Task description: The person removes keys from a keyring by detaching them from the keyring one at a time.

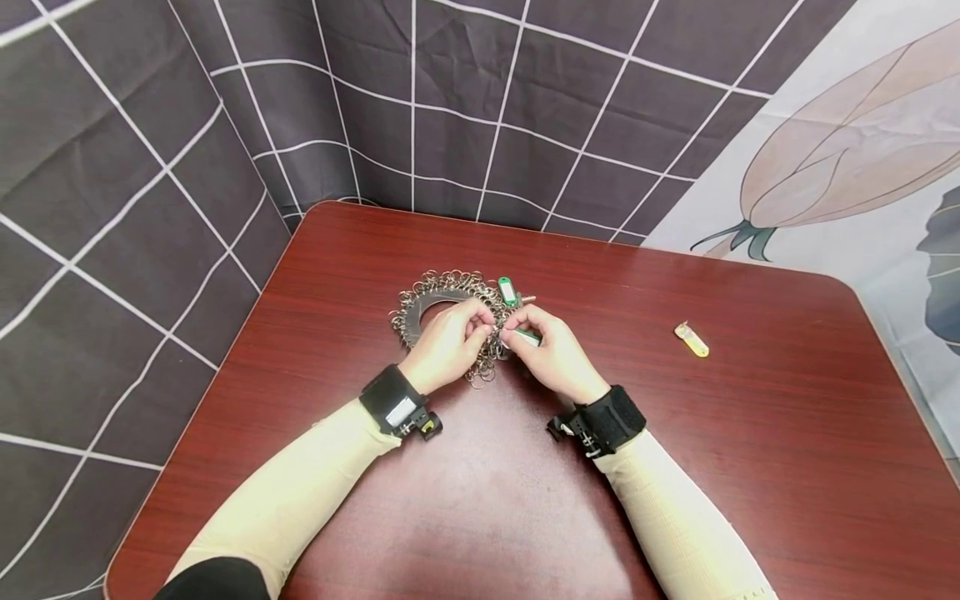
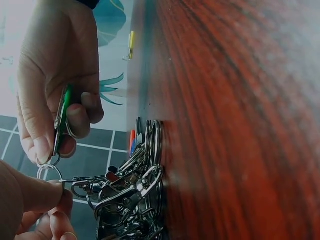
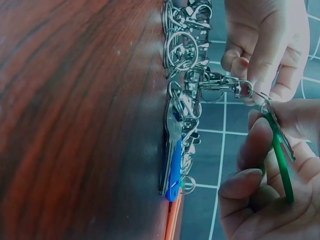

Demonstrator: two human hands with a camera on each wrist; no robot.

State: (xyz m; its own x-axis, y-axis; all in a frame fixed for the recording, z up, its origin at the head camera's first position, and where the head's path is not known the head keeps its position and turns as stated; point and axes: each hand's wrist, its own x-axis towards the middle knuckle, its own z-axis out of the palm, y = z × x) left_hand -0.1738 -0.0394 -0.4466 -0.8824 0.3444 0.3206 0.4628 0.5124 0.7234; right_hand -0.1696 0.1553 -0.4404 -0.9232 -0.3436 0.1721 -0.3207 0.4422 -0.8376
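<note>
My left hand (image 1: 444, 348) pinches a metal split ring (image 2: 50, 172) between thumb and finger. That ring is joined to a snap clip (image 3: 220, 85) on a large loop crowded with metal clips and rings (image 1: 454, 283), which lies on the table. Held in my right hand (image 1: 553, 354) are a green key tag (image 3: 282, 167) and a silver key (image 3: 283, 134). The small ring of this tag meets the split ring at the fingertips of both hands. Whether it is threaded on cannot be told, as fingers partly cover it.
Another green tag (image 1: 507, 290) lies at the loop's far right edge. A blue tag (image 3: 174, 172) with a key and an orange tag (image 3: 172, 217) hang among the rings. Farther right on the red-brown table (image 1: 585, 500) lies a yellow tag (image 1: 693, 342). Gridded cloth (image 1: 465, 108) hangs behind.
</note>
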